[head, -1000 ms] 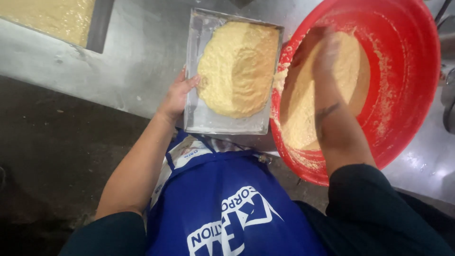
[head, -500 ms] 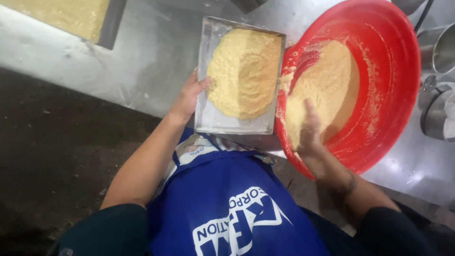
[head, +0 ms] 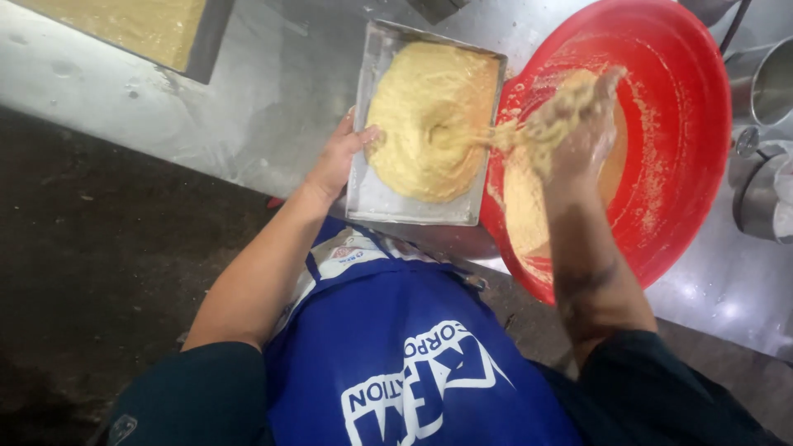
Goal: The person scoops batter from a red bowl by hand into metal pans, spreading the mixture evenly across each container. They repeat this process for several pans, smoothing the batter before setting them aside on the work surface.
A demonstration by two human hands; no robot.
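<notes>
My left hand [head: 340, 155] grips the left rim of a rectangular metal tray [head: 373, 196] that holds a mound of yellow batter [head: 429, 124]. A big red plastic bowl [head: 673, 165] stands tilted right beside the tray, with more yellow batter inside. My right hand [head: 578, 124] is raised over the bowl's left rim, coated in batter and carrying a scoop of it, and a strand of batter [head: 505, 136] runs from it onto the tray's mound.
Everything stands on a steel counter [head: 248, 107]. Another tray of yellow batter [head: 149, 25] lies at the far left. Steel pots [head: 764, 165] stand at the right edge. I wear a blue apron [head: 413, 355]; the dark floor is at the left.
My right hand has come up out of the bowl's batter and swung left towards the tray with a scoop of batter. The left hand stays on the tray's rim.
</notes>
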